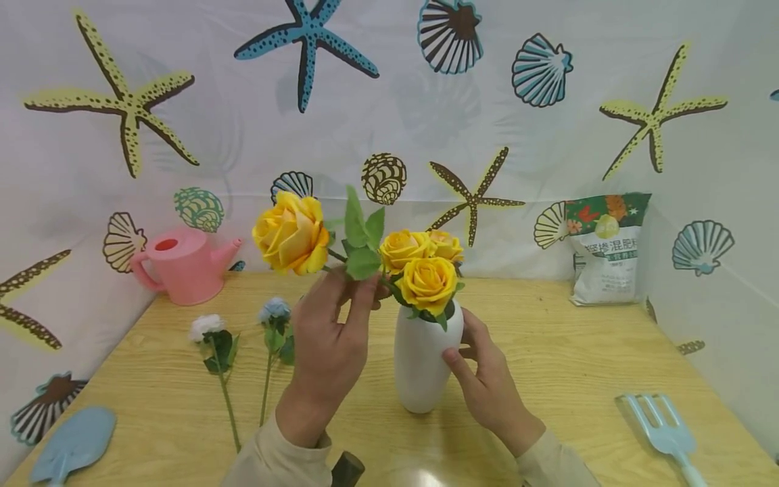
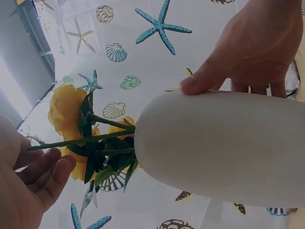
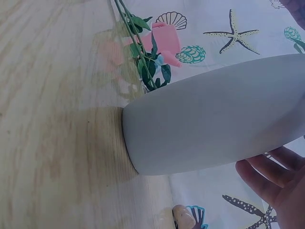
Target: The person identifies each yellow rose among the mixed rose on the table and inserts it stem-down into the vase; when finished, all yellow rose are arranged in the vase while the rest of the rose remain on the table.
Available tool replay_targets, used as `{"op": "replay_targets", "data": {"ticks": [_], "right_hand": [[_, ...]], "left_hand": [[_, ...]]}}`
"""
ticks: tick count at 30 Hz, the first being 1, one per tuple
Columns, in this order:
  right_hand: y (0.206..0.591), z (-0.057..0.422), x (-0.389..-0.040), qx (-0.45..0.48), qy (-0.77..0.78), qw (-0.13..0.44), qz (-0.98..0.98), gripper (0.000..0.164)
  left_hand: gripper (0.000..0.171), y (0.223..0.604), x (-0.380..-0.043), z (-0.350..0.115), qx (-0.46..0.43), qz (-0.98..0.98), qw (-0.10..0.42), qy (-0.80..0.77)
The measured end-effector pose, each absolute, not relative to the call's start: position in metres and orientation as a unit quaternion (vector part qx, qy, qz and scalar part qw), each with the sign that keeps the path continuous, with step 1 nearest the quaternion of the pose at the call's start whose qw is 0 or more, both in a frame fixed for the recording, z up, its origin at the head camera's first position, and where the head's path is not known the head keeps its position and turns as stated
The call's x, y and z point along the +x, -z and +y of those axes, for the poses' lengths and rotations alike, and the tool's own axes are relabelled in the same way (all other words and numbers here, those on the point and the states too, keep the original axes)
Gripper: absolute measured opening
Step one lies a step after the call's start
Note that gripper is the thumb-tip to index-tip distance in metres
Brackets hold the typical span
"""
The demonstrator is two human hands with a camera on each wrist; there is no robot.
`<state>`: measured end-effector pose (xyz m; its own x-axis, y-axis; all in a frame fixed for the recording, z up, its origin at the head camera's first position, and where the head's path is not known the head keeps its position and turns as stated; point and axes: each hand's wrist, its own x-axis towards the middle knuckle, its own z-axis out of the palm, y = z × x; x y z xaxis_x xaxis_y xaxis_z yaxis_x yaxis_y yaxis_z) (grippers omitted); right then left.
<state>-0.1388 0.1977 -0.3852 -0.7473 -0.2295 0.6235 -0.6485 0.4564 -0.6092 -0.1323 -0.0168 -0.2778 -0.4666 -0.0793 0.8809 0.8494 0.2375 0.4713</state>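
Observation:
A white vase [image 1: 420, 358] stands upright on the wooden table, with several yellow roses [image 1: 428, 285] in its mouth. My right hand [image 1: 493, 389] holds the vase's right side, thumb in front and fingers round behind. Left of the mouth, my left hand [image 1: 331, 345] pinches the stem of another yellow rose [image 1: 292, 233], whose bloom leans left and whose green leaves [image 1: 363, 247] rise above the fingers. In the left wrist view this green stem [image 2: 81, 141] runs from the left hand [image 2: 28, 186] to the vase's mouth. The lower stem is hidden inside the vase.
A white flower [image 1: 207, 328] and a blue flower [image 1: 275, 310] lie to the left. Behind them is a pink watering can [image 1: 189, 267]. A fertilizer bag [image 1: 608, 260] stands back right. A light blue toy shovel [image 1: 76, 439] lies front left, a matching fork [image 1: 663, 429] front right.

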Motion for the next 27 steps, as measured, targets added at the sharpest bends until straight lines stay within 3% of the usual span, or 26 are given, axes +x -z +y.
{"op": "replay_targets", "data": {"ticks": [6,10,16,20,27], "right_hand": [[0.384,0.197,-0.139,0.267,-0.447,0.227,-0.823,0.054],[0.384,0.197,-0.140,0.268,-0.448,0.224,-0.822,0.054],[0.384,0.196,-0.140,0.267,-0.447,0.224,-0.824,0.054],[0.385,0.197,-0.139,0.265,-0.447,0.225,-0.824,0.054],[0.385,0.197,-0.139,0.268,-0.445,0.233,-0.822,0.055]], "left_hand": [[0.007,0.275,-0.130,-0.021,-0.283,-0.606,0.425,0.609],[0.021,0.266,-0.128,-0.029,-0.288,-0.522,0.486,0.639],[0.018,0.254,-0.126,-0.043,-0.259,-0.435,0.564,0.652],[0.018,0.252,-0.125,-0.047,-0.257,-0.427,0.565,0.657],[0.023,0.256,-0.124,-0.042,-0.284,-0.446,0.526,0.667]]}}
